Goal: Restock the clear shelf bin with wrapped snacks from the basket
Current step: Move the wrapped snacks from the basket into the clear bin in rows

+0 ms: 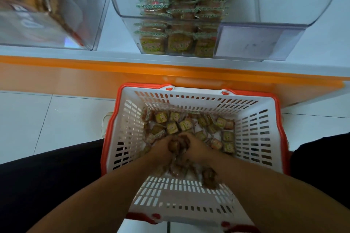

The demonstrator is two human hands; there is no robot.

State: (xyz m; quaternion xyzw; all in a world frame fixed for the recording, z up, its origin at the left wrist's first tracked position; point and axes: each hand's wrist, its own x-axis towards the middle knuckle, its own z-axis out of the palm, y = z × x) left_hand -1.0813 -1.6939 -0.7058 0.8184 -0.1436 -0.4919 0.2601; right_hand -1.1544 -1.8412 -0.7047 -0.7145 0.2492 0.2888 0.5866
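Both down in the white basket (251, 130), left hand (161, 149) and right hand (197, 147) pressed together, fingers curled round a clump of wrapped snacks (178, 146), clear shelf bin (265, 30) up ahead, half stocked.

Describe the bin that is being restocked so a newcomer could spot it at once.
Start at the orange-edged shelf above the white basket. The clear shelf bin stands right behind that edge, straight ahead of the basket. Unlike the clear bin to its left with orange packaging, it holds neat stacks of green-edged wrapped snacks and has a blank label holder.
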